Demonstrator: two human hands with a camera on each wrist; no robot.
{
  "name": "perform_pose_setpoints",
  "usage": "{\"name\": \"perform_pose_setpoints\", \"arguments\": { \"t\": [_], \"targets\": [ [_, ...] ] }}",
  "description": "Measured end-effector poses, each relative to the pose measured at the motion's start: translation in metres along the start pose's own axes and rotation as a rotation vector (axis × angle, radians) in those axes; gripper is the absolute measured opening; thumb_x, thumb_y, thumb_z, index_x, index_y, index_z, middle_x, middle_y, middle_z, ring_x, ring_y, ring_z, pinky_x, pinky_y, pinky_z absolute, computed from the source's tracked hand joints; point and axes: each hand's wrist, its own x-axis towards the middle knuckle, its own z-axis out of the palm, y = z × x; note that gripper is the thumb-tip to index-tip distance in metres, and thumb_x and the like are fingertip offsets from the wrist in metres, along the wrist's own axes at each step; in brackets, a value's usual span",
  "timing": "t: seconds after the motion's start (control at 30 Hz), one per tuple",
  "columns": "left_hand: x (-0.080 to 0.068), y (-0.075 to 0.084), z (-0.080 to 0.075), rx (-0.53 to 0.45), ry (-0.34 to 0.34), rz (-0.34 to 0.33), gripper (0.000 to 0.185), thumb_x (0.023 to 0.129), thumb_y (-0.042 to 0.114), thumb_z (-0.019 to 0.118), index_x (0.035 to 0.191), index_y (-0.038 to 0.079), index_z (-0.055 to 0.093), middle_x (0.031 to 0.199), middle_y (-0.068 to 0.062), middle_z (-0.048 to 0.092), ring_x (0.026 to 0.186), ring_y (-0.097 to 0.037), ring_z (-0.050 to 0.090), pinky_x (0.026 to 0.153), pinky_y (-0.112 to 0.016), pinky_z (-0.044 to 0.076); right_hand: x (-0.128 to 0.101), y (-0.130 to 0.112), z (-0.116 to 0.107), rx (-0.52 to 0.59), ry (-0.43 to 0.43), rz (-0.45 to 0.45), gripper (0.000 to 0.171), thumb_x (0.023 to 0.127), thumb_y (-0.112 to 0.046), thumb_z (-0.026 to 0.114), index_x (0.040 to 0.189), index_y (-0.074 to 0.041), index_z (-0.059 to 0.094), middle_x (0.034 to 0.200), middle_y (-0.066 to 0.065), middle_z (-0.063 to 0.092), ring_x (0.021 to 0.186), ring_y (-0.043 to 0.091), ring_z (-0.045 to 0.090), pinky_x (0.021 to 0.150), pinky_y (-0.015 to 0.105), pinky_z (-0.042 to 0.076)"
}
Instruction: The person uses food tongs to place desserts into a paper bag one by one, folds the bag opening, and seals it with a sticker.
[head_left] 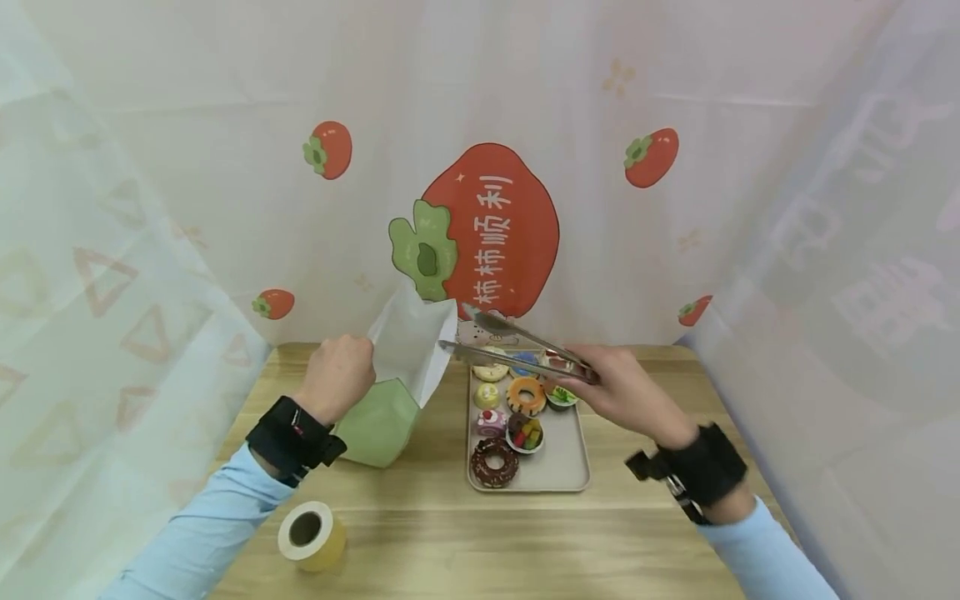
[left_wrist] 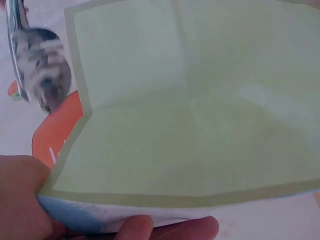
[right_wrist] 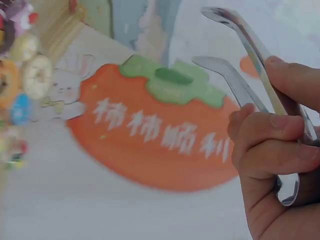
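My left hand point(head_left: 341, 377) grips the edge of a paper bag point(head_left: 382, 421), pale green outside and white at its top. In the left wrist view the bag's mouth gapes wide, and fingertips point(left_wrist: 135, 227) curl at its lower rim. Metal tongs point(head_left: 491, 322) are held in my right hand point(head_left: 622, 392), their tips beside the bag's right edge. The right wrist view shows the tong tips apart with nothing between them. A beige tray point(head_left: 562, 458) below carries toy-like pastries, among them a chocolate donut point(head_left: 480, 458), an orange donut point(head_left: 513, 397) and a fruit cup point(head_left: 532, 435).
A roll of yellowish tape point(head_left: 327, 546) stands at the front left of the wooden table point(head_left: 465, 550). White curtains point(head_left: 570, 75) printed with persimmons enclose the back and both sides.
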Motion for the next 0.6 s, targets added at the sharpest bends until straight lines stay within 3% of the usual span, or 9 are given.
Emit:
{"name": "perform_pose_setpoints", "arguments": {
  "t": [0.1,0.17,0.3,0.4,0.6],
  "targets": [
    [0.000,-0.002,0.003,0.015,0.009,0.003,0.019,0.080,-0.008,0.057,0.062,-0.003,0.055,0.052,-0.003,0.041,0.046,-0.018,0.044,0.039,-0.034,0.039,-0.043,0.017,0.012,0.022,0.078,0.047,0.025,0.090,-0.012,0.071,0.114,-0.005,0.067,0.068,-0.008,0.048,0.056,-0.001,0.035,0.050,0.019,0.032],
    [0.001,-0.004,0.001,0.022,0.020,0.003,0.018,0.079,-0.008,0.057,0.062,-0.004,0.056,0.051,-0.004,0.043,0.045,-0.020,0.046,0.040,-0.036,0.041,-0.068,0.029,0.025,0.046,0.084,0.107,0.026,0.090,-0.011,0.072,0.114,-0.003,0.067,0.067,-0.011,0.047,0.054,-0.004,0.033,0.049,0.018,0.031],
    [0.002,-0.006,-0.001,0.015,0.019,0.004,0.018,0.079,-0.009,0.055,0.062,-0.004,0.056,0.051,-0.005,0.045,0.045,-0.022,0.048,0.041,-0.038,0.043,-0.107,0.048,0.052,0.084,-0.008,0.306,0.031,0.090,-0.014,0.071,0.118,-0.001,0.066,0.067,-0.012,0.049,0.051,-0.004,0.032,0.048,0.018,0.029],
    [0.002,-0.005,-0.002,0.001,-0.003,-0.011,0.018,0.080,-0.009,0.055,0.063,-0.004,0.056,0.052,-0.005,0.045,0.045,-0.022,0.048,0.041,-0.037,0.042,-0.127,0.059,0.066,0.077,-0.086,0.416,0.035,0.090,-0.016,0.071,0.120,0.001,0.065,0.068,-0.011,0.051,0.051,-0.003,0.032,0.048,0.019,0.029],
    [0.000,-0.005,-0.002,-0.013,-0.040,-0.037,0.014,0.082,-0.007,0.056,0.068,-0.007,0.060,0.053,-0.005,0.047,0.046,-0.020,0.047,0.040,-0.033,0.040,-0.146,0.076,0.079,0.039,-0.122,0.464,0.033,0.088,-0.016,0.073,0.115,0.000,0.065,0.070,-0.009,0.049,0.052,-0.002,0.032,0.049,0.019,0.030]
  ]
}}
